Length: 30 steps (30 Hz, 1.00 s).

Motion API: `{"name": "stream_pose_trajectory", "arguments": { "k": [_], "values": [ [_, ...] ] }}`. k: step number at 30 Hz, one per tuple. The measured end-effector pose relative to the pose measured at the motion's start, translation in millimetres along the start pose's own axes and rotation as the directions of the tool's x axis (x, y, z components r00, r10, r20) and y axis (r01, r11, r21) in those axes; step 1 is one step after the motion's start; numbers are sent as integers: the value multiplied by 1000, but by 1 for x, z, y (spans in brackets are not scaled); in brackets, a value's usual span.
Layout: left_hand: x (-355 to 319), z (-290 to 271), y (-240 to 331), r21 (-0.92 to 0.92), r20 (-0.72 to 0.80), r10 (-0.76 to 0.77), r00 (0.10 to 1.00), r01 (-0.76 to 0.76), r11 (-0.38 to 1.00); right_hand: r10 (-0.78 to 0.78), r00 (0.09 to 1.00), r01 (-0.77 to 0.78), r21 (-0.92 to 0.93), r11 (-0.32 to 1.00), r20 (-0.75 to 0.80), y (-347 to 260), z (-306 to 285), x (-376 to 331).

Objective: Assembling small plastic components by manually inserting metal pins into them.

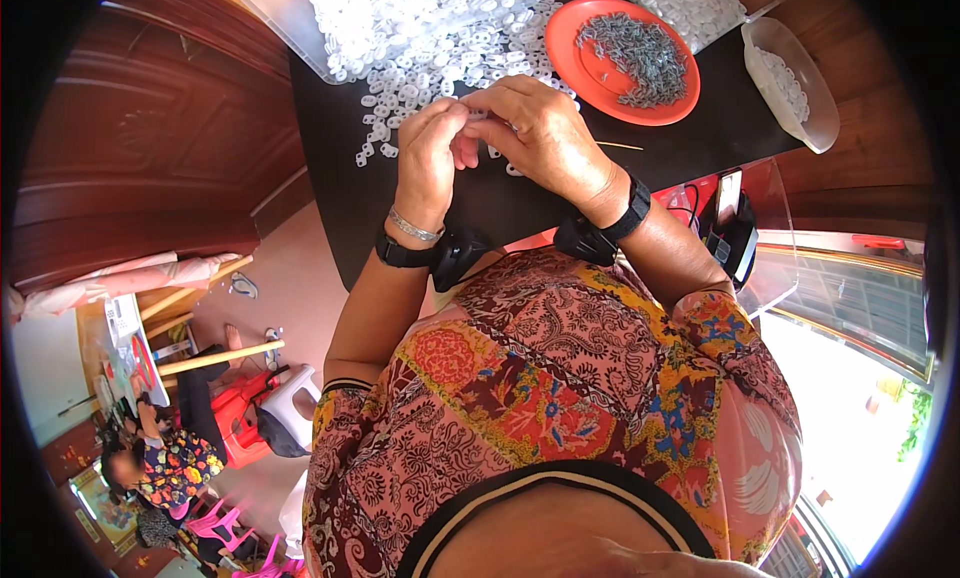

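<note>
My left hand (432,143) and my right hand (540,128) meet above the dark table's near part, fingertips pinched together. Between them shows a bit of a small white plastic piece (478,116), mostly covered by the fingers. Just beyond my hands lies a spread of loose white plastic pieces (405,90), flat ovals with holes. They spill from a clear bin (318,48) heaped with the same pieces. Right of that, a red-orange plate (563,53) carries a pile of small grey metal screws or nails (645,63).
A translucent scoop-like tub (822,118) with white pieces stands at the table's (345,218) right. Behind the plate is another bin of white pieces (690,3). A thin yellowish stick (620,146) lies by my right wrist. Another person (175,468) sits far left, near pink stools (220,523).
</note>
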<state>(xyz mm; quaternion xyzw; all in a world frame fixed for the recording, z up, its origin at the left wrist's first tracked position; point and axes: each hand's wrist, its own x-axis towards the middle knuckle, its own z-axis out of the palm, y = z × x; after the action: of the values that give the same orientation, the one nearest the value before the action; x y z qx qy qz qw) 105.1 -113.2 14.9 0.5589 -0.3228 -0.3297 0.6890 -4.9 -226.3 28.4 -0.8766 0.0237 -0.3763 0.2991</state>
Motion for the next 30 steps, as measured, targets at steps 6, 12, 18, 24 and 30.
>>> {"name": "stream_pose_trajectory", "arguments": {
  "k": [6, 12, 18, 24, 30],
  "values": [
    [-5, -4, -2, 35, 16, -24, 1000, 23, 999, -29, 999, 29, 8, 1000, -14, -5, -3, 2],
    [-4, -2, 3, 27, 34, -11, 999, 10, 1000, -28, 999, 28, 6, 1000, 19, -6, -7, 4],
    [-2, -2, 5, 70, 17, 27, 1000, -28, 997, -103, 994, 95, -175, 980, -38, 18, -58, 35],
    [3, -6, 13, -19, -106, 52, 993, -54, 998, -179, 957, -35, -706, 707, -227, 48, -169, 106],
    [5, -10, 12, -43, -136, 21, 991, -27, 999, -138, 978, 20, -592, 805, -154, 34, -150, 92]
  ]
}}
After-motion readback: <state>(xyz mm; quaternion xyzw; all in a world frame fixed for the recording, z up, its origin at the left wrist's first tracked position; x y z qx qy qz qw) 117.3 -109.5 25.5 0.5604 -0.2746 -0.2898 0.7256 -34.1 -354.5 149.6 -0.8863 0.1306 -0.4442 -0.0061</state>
